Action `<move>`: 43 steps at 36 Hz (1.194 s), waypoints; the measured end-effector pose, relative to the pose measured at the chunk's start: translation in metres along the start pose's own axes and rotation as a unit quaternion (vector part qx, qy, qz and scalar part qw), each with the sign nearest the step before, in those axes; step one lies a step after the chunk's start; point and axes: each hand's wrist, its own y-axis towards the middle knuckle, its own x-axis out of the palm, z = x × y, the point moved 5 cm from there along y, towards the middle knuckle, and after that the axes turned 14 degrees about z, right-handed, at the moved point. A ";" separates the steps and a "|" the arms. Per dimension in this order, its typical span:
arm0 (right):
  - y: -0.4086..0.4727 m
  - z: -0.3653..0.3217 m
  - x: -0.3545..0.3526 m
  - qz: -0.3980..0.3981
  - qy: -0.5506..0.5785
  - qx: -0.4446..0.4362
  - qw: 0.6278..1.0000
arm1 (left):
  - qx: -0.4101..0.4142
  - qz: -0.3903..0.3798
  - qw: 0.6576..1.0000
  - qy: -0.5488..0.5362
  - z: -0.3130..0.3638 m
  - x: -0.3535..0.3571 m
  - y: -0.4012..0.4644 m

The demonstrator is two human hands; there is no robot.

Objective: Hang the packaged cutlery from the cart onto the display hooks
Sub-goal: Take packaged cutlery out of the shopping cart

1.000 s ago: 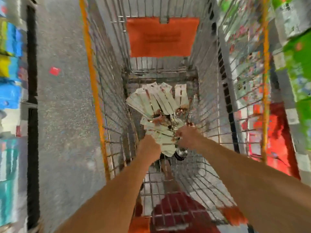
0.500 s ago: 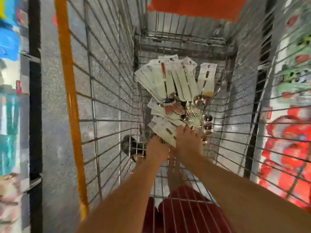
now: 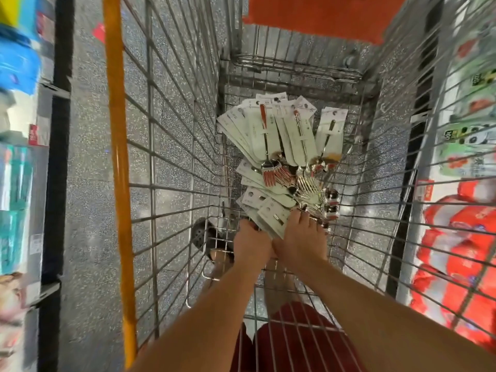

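White cutlery packs [image 3: 271, 146] touching both hands [image 3: 279, 244]

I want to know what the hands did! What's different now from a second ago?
Both hands went deeper into the cart. The right hand has spread its fingers over the near packs of cutlery; the left hand reaches the pile's near edge, its grip hidden. The view also dropped closer. The fanned pile stayed on the cart floor; nothing is lifted yet.

A fanned heap of pale carded packs of shiny metal forks and spoons [image 3: 279, 146] lies on the floor of the silver wire cart [image 3: 171, 146].
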 end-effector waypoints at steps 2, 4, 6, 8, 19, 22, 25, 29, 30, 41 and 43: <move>-0.002 0.001 0.002 -0.009 0.012 -0.016 1.000 | 0.014 0.015 1.000 -0.009 0.002 0.001 0.002; -0.004 0.004 0.002 0.002 0.039 -0.017 0.999 | 0.031 0.024 0.999 -0.026 0.007 0.003 0.005; -0.003 0.007 -0.002 0.029 0.057 -0.008 0.998 | 0.031 0.039 0.998 -0.042 0.012 0.006 0.010; 0.001 0.010 -0.004 0.046 0.052 -0.004 0.998 | 0.013 0.064 0.996 -0.056 0.016 0.007 0.017; 0.010 0.012 -0.007 0.073 0.019 -0.045 0.996 | -0.101 0.100 0.960 -0.243 0.028 0.005 0.034; 0.005 0.012 -0.007 0.085 0.028 -0.055 0.995 | -0.123 0.092 0.950 -0.270 0.029 0.006 0.034; 0.001 0.010 -0.008 0.081 0.027 -0.072 0.994 | -0.131 0.090 0.947 -0.280 0.028 0.006 0.035; -0.005 0.007 -0.013 0.089 0.062 -0.087 0.990 | -0.128 0.088 0.952 -0.263 0.018 0.002 0.031; -0.007 0.006 -0.014 0.084 0.069 -0.092 0.990 | -0.130 0.089 0.953 -0.258 0.013 0.000 0.030; -0.010 -0.017 -0.037 -0.007 0.245 -0.041 0.969 | -0.044 0.077 0.960 -0.267 0.037 -0.041 -0.009; -0.008 -0.016 -0.048 -0.012 0.271 -0.016 0.963 | -0.013 0.065 0.961 -0.267 0.052 -0.052 -0.021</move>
